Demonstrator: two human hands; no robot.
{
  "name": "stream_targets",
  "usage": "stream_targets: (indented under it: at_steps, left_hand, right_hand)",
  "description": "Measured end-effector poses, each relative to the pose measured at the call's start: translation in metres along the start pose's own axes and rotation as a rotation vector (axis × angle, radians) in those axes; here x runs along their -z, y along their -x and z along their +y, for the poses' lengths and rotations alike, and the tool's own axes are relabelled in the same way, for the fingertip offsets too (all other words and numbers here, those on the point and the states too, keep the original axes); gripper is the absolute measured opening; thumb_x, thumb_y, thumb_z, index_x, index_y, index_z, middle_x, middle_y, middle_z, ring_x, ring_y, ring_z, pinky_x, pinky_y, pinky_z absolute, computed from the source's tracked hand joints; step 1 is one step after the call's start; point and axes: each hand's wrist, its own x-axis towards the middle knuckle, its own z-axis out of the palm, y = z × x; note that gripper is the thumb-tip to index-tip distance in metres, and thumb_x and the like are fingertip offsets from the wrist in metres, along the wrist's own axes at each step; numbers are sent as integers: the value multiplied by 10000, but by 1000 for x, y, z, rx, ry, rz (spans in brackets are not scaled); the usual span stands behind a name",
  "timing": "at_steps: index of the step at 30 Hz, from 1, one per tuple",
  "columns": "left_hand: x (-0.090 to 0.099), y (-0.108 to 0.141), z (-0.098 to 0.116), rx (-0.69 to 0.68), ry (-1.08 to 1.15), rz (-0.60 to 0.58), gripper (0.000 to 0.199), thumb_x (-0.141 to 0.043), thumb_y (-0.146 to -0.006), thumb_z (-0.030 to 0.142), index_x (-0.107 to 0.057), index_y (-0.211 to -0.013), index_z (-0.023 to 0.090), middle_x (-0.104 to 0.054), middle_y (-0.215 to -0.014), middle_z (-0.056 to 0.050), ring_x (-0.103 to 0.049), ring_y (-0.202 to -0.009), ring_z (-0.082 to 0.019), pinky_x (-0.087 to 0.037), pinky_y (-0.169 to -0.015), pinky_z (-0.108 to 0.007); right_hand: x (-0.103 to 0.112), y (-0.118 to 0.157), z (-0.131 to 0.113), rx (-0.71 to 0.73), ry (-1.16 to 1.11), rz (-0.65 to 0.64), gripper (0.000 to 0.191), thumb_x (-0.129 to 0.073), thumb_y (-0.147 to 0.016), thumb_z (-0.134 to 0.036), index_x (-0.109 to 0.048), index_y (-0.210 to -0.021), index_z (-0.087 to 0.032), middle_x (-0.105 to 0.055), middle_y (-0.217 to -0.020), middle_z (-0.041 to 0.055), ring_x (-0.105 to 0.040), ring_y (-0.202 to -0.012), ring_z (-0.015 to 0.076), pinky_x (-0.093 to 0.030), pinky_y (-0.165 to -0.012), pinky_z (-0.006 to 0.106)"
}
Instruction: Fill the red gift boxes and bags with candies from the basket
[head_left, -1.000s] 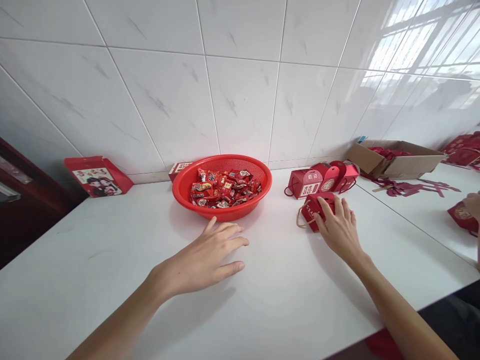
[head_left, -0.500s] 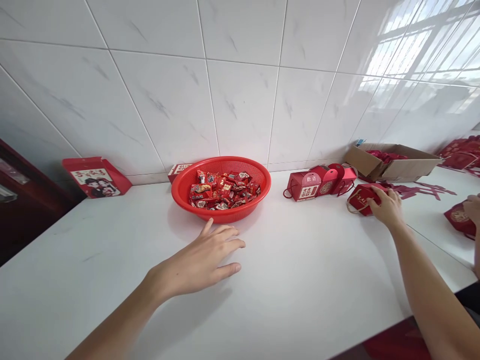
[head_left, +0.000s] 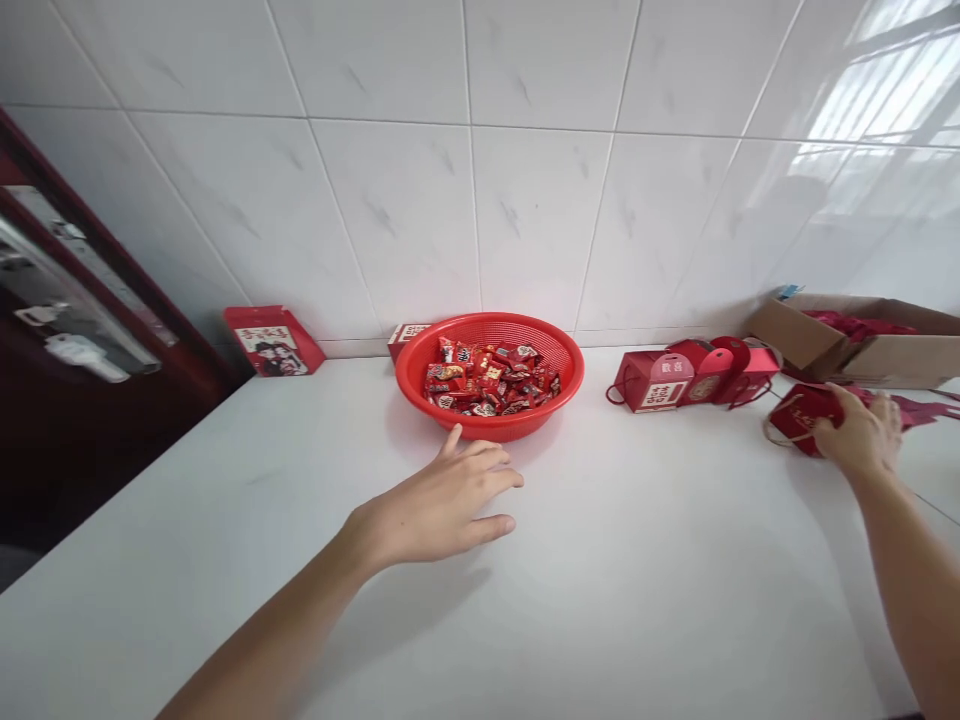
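Note:
My left hand (head_left: 461,497) hovers over the white table just in front of the red plastic basket (head_left: 491,425), fingers spread and nothing held. Wrapped candies (head_left: 491,378) in red wrappers fill the bottom of that basket. Over on the right, my right hand (head_left: 861,432) has its fingers over a small dark red gift box (head_left: 806,415) with a cord handle, gripping it at the table surface. Part of that box is hidden behind the hand.
Several red gift boxes (head_left: 694,375) stand in a row by the tiled wall. An open cardboard carton (head_left: 892,362) holds red items at the far right. Behind the basket is another box (head_left: 405,335). A red photo box (head_left: 276,342) stands left, near a dark red door (head_left: 97,330).
The view has turned left, so things sit further right and more of the door shows. Another person's hand at the right edge has gone out of view. My left hand stays open.

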Motion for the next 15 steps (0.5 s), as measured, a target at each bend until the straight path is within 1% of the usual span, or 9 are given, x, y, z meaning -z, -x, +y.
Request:
stream_targets:
  at_steps: [2,3,4,6,8,10,12,13,15]
  left_hand:
    - [1,1,1,12,-16,-10,263,-587,-967,340,-689,-1179,223,-670,-1236,-90,-578,-1249,-269,-139,-1243,-604]
    - [2,1,1,18,-25,-17,266,-591,-969,334,-684,-1190,220,-667,-1242,-94,-566,-1267,-270,-130,-1243,-605]
    - [2,1,1,23,-32,-24,271,-594,-972,335,-681,-1199,217,-666,-1245,-98,-554,-1284,-273,-123,-1244,-605]
    - [3,1,0,25,-41,-31,282,-590,-979,348,-678,-1210,212,-664,-1247,-101,-547,-1293,-274,-119,-1244,-600]
    - [3,1,-1,22,-43,-28,290,-587,-983,360,-677,-1212,207,-659,-1257,-105,-547,-1293,-273,-111,-1246,-596]
    - [3,0,-3,17,-40,-19,287,-592,-980,353,-677,-1212,205,-666,-1235,-101,-558,-1279,-268,-114,-1247,-589]
    - [4,0,-3,14,-34,-5,275,-598,-976,333,-679,-1204,204,-678,-1199,-91,-583,-1244,-259,-122,-1249,-580]
    - [5,0,-4,13,-31,8,265,-598,-975,321,-682,-1197,203,-681,-1193,-87,-597,-1224,-253,-129,-1250,-574]
    - [7,0,-5,7,-22,47,252,-603,-974,307,-689,-1185,200,-687,-1219,-84,-610,-1215,-250,-165,-1247,-554]
  right_hand:
    - [7,5,-15,-126,-140,-36,593,-382,-988,-298,-518,-1471,19,-332,-1553,385,-288,-1511,424,-326,-1097,566]
    - [10,8,-23,-161,-185,-5,599,-419,-982,-310,-516,-1471,22,-315,-1563,383,-262,-1522,423,-302,-1121,563]
    - [13,11,-32,-170,-223,40,605,-455,-975,-327,-526,-1461,27,-307,-1568,379,-251,-1525,425,-285,-1141,557]
    - [16,20,-51,-103,-302,167,578,-516,-947,-333,-587,-1409,8,-371,-1547,353,-304,-1502,423,-288,-1159,542]
    - [20,35,-74,93,-396,281,476,-534,-926,-333,-679,-1294,-69,-541,-1428,308,-452,-1412,397,-361,-1132,528]
    - [25,59,-101,377,-510,282,291,-541,-915,-318,-726,-1081,-166,-707,-1148,245,-635,-1199,370,-471,-1042,510]
    - [31,95,-132,698,-615,175,132,-550,-939,-278,-673,-981,-251,-738,-972,145,-708,-972,313,-548,-900,467]
    - [33,118,-147,848,-689,106,119,-541,-948,-232,-649,-985,-267,-726,-894,108,-709,-867,283,-564,-817,434]
    - [35,168,-174,1152,-832,-65,198,-520,-946,-141,-624,-1072,-252,-708,-865,80,-679,-765,236,-547,-683,367]
